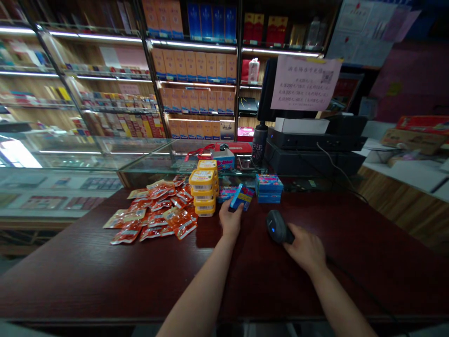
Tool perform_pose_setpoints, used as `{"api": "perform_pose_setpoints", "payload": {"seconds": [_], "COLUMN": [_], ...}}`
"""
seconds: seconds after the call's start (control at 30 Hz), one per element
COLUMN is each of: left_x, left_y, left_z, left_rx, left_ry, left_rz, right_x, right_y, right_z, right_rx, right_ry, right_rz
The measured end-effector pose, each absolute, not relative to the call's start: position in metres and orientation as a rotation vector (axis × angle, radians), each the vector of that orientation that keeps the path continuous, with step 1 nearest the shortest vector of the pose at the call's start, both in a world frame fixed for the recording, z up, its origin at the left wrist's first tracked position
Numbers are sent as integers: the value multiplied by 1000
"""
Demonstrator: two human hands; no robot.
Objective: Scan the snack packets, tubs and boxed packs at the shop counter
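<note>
My left hand [230, 220] grips a small blue box [239, 197] with a pink and yellow print, held just above the counter [252, 281]. In my right hand [307, 248] is a black barcode scanner [276, 226] with a blue light, its head tilted toward the left. Beyond the hands stands a stack of similar blue boxes [268, 189], and another blue box [227, 194] lies behind my left hand. Yellow-lidded plastic tubs [204, 196] are stacked just left of that hand. Left of them spreads a pile of orange snack packets [159, 210].
A monitor [267, 93] with a pink paper notice [305, 84] stands at the back right, above black machines [315, 157]. A glass display case [147, 157] borders the counter's far side. A cable [361, 283] trails from the scanner across the right side. Stocked shelves [196, 84] fill the back wall.
</note>
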State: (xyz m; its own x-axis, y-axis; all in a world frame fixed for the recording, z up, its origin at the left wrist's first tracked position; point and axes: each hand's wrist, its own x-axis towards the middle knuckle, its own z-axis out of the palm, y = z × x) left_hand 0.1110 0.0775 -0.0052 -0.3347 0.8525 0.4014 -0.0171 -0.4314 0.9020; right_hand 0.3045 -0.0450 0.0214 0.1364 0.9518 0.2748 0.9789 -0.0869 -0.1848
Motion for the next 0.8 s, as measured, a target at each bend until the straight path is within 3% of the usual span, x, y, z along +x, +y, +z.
{"api": "perform_pose_setpoints", "payload": {"seconds": [0.17,0.37,0.53,0.8], "left_x": [98,92,97,103], "left_y": [82,96,102,98], "left_z": [26,53,40,17], "left_rx": [2002,2666,2685,2614], "left_ry": [1483,1863,1967,2029], "left_rz": [1780,1026,669,767], "right_x": [307,306,310,310], "right_y": [-47,-49,-50,-50], "right_z": [15,20,17,19], "right_rx": [-2068,-2047,-2054,-2115], "right_ry": [-1899,-1916,-1865,-1877], "right_rz": [-160,-101,-115,-127]}}
